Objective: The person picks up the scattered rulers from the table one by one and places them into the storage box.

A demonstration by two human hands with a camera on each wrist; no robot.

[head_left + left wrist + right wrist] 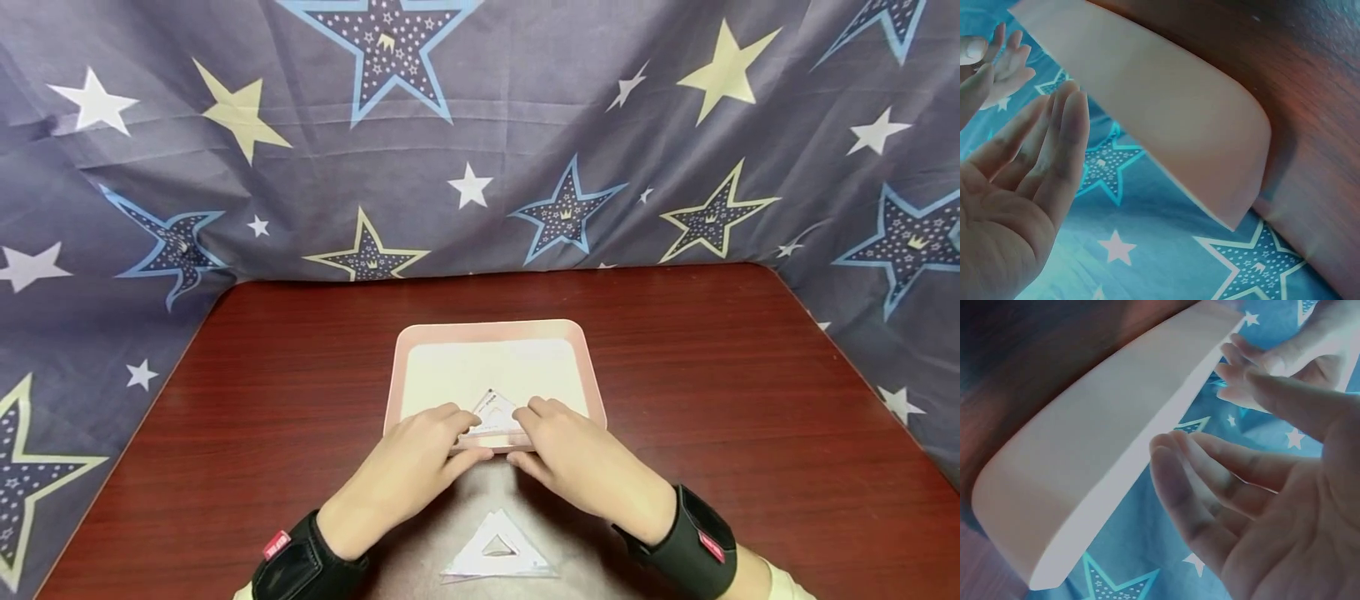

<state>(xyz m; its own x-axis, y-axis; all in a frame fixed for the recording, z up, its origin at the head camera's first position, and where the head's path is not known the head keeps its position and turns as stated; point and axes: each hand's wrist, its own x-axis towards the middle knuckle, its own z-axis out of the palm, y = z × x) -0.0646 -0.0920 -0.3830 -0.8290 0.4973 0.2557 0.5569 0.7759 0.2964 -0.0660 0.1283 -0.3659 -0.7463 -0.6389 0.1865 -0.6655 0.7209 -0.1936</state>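
A clear set square (495, 412) with dark print lies at the near side of a shallow pink tray (491, 332), its tip pointing away from me. My left hand (415, 457) reaches over the near rim, with its fingertips at the square's left side. From the right, my right hand (581, 460) mirrors it, fingertips at the other side. Both thumbs extend outside the rim, apart from the fingers. In the left wrist view the left hand (1029, 181) has loosely extended fingers beside the tray wall (1166, 100). The right wrist view shows the right hand (1254, 494) with gently bent fingers.
Closer to me, clear triangular set squares (498, 546) overlap on a greyish patch of the table. The tray stands on a dark red wooden table (300, 383). A grey star-patterned cloth (480, 133) hangs behind the table and along its sides.
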